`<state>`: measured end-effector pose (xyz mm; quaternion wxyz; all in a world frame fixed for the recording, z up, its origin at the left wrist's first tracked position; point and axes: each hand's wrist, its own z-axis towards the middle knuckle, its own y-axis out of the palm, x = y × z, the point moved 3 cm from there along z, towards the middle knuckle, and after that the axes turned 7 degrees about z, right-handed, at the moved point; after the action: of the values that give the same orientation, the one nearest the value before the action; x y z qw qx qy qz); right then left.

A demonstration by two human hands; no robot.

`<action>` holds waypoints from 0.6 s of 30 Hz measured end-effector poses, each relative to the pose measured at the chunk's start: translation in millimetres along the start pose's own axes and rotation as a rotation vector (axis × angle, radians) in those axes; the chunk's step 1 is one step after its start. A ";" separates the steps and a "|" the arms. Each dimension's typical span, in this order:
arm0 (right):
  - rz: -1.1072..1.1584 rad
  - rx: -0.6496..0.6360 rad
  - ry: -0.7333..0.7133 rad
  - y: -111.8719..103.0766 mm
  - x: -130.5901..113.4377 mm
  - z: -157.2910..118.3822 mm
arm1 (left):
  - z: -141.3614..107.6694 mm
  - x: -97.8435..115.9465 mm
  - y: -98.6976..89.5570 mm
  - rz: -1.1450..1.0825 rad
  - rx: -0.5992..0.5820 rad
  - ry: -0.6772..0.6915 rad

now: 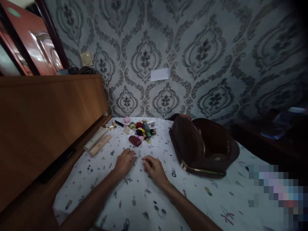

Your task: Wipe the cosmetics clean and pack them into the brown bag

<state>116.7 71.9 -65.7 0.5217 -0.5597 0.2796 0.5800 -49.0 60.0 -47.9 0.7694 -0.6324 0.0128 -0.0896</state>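
No readable text, labels, brands, numbers or signs.

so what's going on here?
Bare left hand and right hand are close together at the patterned cloth, no held item showing in either grip. Just beyond sits a cluster of small items, dark red case nearest. Open brown bag on the right; two tubes lie left.

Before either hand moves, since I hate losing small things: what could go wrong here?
The crowded pile of small items could scatter if the left hand or right hand brushes it. The peach tube lies near the left edge of the patterned cloth, so a bump might roll it off.
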 end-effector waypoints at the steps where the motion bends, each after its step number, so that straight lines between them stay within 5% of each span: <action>1: -0.001 0.000 0.004 -0.4 -1.6 -0.9 | 2.0 -2.4 -1.6 0.018 -0.012 -0.005; 6: 0.016 -0.004 0.036 -0.8 -4.8 -1.3 | 31.5 -33.7 -19.3 0.094 -0.020 -0.039; 14: 0.002 -0.022 0.044 -0.6 -3.2 0.6 | 129.4 -158.5 -57.7 0.176 0.041 -0.366; 18: 0.012 -0.018 0.053 -1.1 -0.8 3.8 | 165.3 -192.4 -55.2 0.174 0.042 -0.468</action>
<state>116.2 75.4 -63.9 0.5057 -0.5779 0.2914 0.5704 -223.0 239.9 21.0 0.7691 -0.6163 -0.1132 0.1258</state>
